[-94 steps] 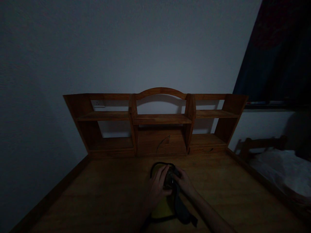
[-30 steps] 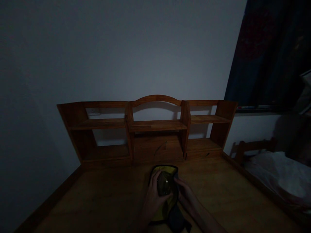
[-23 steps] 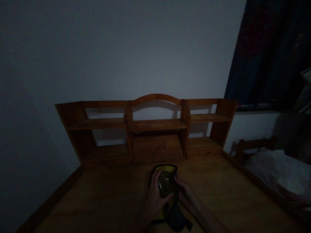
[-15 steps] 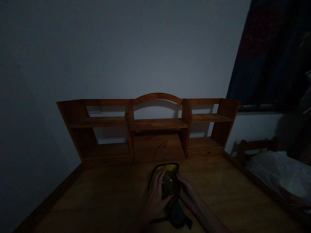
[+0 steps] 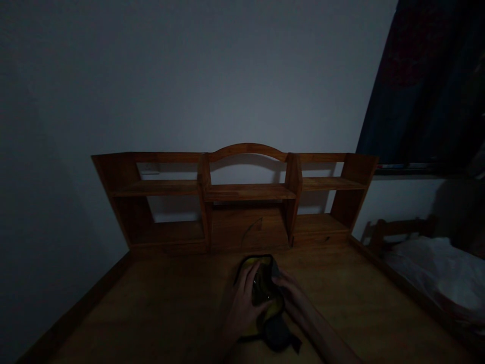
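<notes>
On the wooden desk, in the dim light, lies a dark fabric pouch [image 5: 278, 333] with a yellow lining, spread open. A dark, shiny, see-through rounded object [image 5: 261, 287] rests in it; its kind cannot be made out. My left hand [image 5: 244, 301] is closed around this object from the left, thumb on the near side and fingers on the far side. My right hand [image 5: 290, 290] grips the pouch's right edge, which stands up beside the object. A small dark flap and strap hang toward me from the pouch.
A wooden shelf unit [image 5: 250, 192] stands along the back of the desk [image 5: 170, 298] against a pale wall. Raised rims bound the desk's left and right sides. White bedding or plastic [image 5: 439, 268] lies at the right, below a dark curtain [image 5: 428, 86].
My right hand has folded the pouch's right edge inward, closer around the shiny object. My left hand keeps its grip. The view has shifted slightly.
</notes>
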### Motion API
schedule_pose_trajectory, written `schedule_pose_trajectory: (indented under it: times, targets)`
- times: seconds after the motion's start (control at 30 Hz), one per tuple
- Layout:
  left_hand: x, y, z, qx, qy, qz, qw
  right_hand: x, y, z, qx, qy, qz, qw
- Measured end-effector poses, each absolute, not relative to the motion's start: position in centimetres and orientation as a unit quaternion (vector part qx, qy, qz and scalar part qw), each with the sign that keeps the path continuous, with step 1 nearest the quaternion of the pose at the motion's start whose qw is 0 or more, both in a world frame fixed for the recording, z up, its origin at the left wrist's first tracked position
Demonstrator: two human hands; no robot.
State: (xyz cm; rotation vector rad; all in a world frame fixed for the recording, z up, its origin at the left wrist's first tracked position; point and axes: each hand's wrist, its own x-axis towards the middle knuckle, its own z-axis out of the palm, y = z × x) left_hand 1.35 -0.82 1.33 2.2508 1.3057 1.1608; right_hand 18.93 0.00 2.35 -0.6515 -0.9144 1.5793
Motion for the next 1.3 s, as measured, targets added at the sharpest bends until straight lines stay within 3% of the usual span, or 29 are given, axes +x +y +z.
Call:
schedule_pose_trajectory:
  times: [0.57,0.73,1.07,1.3]
  targets:
    - [1.8,-0.8,0.6,0.756,0.454,0.443,0.163,18.9,-0.3,2.8,-0.253,-0.374,0.689,0.567]
    - [1.6,-0.8,1.4,0.745,0.470,0.457,0.120,18.6,-0.3,2.4,-0.232,-0.384,0.699,0.558]
    - [0.7,0.4,-0.3,0.862,0.362,0.338,-0.106,18.4,0.4,-0.2,-0.355,-0.457,0.581,0.572]
    - [1.3,-0.4,1.4,0.890,0.390,0.234,-0.037,18.6,0.4,0.5,-0.433,-0.495,0.476,0.583]
